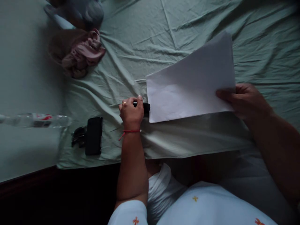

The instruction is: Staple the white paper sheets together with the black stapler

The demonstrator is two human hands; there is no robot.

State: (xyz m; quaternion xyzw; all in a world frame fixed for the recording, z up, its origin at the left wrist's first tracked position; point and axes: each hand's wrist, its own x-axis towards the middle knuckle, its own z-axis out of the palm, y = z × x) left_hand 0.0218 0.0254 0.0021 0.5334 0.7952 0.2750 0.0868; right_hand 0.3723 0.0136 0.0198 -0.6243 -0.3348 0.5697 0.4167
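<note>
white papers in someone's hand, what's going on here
The person's right hand grips the right edge of some white papers. The left hand holds a small black object, possibly a stapler, at their left edge. A black phone lies on the green cloth, left of that hand.

White paper [189, 84] beside black tool [146, 108]

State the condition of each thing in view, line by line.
Paper, held in right hand, slightly bent.
Black tool, gripped in left hand; open or shut unclear.
Pink cloth, crumpled.
Green cover, wrinkled.
Phone, lying flat, dark.
Item beside phone, unclear.
Bottle, fill level unclear.
Bracelet, worn, one end loose.
</note>
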